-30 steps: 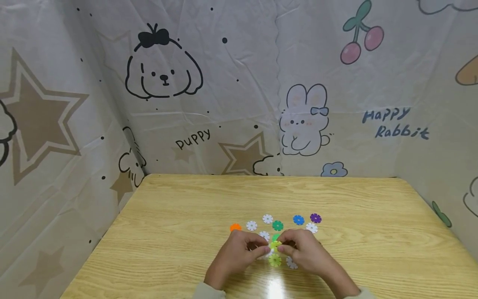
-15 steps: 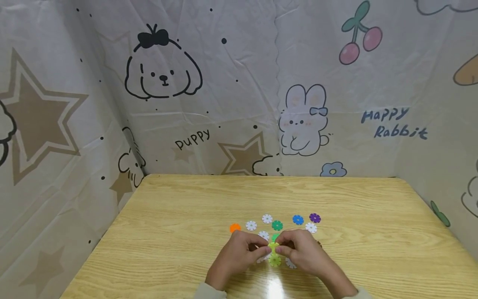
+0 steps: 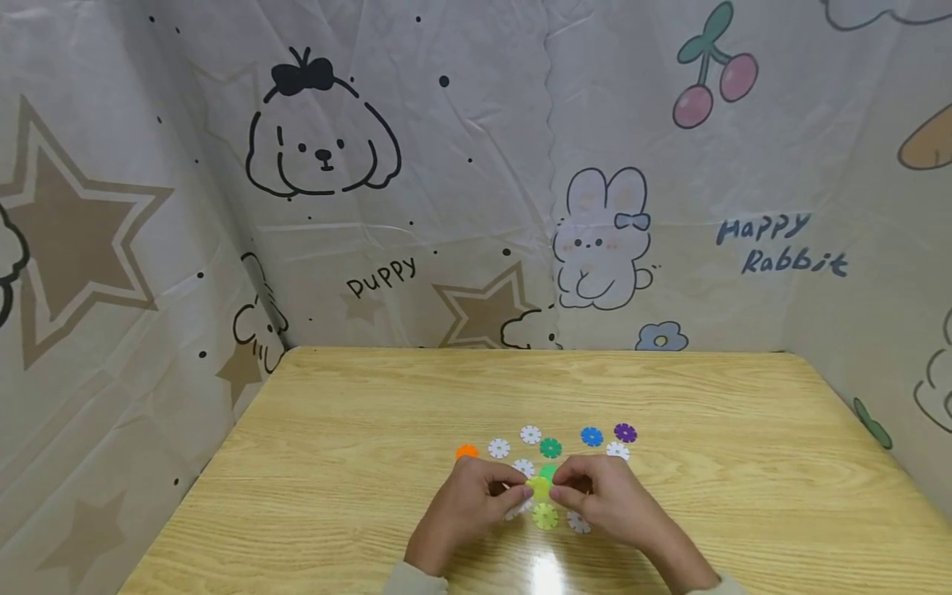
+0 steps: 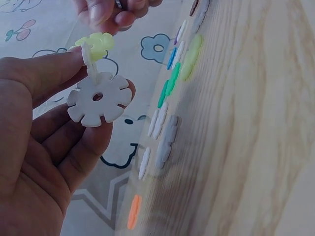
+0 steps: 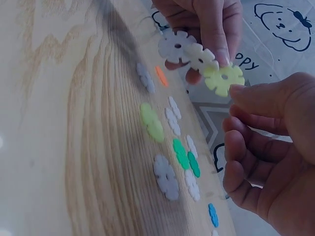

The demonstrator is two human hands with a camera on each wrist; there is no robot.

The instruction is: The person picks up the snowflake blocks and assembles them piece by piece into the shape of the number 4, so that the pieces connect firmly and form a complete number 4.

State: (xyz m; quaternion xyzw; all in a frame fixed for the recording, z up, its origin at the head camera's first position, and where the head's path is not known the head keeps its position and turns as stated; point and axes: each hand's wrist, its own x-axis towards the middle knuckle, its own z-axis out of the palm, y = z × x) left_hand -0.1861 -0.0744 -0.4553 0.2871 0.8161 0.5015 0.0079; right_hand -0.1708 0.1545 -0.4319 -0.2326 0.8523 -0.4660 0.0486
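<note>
My left hand (image 3: 470, 506) pinches a white snowflake disc (image 4: 83, 105) by its rim, thumb and fingers on either side. A second white disc (image 5: 201, 58) stands crosswise to the first and is joined to it. At its other end sits a yellow snowflake disc (image 5: 225, 78), slotted edges meeting. From the right, my right hand (image 3: 608, 506) pinches the yellow disc's rim with its thumb tip; the remaining fingers are bent loosely below. In the head view, the joined pieces are held over the table, mostly covered by fingers except the yellow one.
Loose discs lie around the hands on the wooden table (image 3: 357, 463): orange (image 3: 467, 450), blue (image 3: 592, 436), purple (image 3: 625, 432), dark green (image 3: 550, 447), yellow-green (image 3: 545, 516) and several white ones. A printed cloth (image 3: 446, 165) hangs behind the table.
The yellow disc has turned and shifted slightly left between the hands, showing more of its face. Both hands stay close together; the loose discs have not moved.
</note>
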